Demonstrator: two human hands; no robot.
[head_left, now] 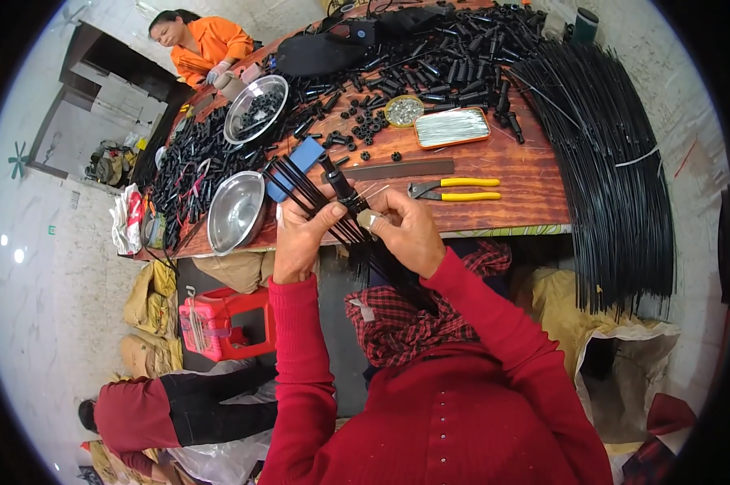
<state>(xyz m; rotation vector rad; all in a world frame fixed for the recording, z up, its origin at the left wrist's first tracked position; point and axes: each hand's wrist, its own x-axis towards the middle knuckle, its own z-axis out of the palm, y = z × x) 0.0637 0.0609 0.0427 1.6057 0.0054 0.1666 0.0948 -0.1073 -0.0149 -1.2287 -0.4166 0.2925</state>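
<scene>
Above the table's near edge, my left hand [302, 242] is closed round a bundle of thin black rods [296, 182], which fan out at the upper left and trail down toward my lap. A black plastic tube [338, 175] with a flared end rises from the bundle, tilted to the upper left. My right hand [409, 234] pinches at the tube's lower end, where fine pale wire [373, 192] sticks out by the fingers. A tan cover [370, 220] wraps its thumb. The exact grip point is partly hidden by the fingers.
On the wooden table [526, 186] lie yellow-handled pliers [462, 190], a wire-piece tray [452, 128], a blue block [296, 168], metal bowls [235, 214] and heaps of black tubes [462, 48]. Long black rods [607, 178] hang at right. One person [211, 44] sits across; another [146, 416] bends at lower left.
</scene>
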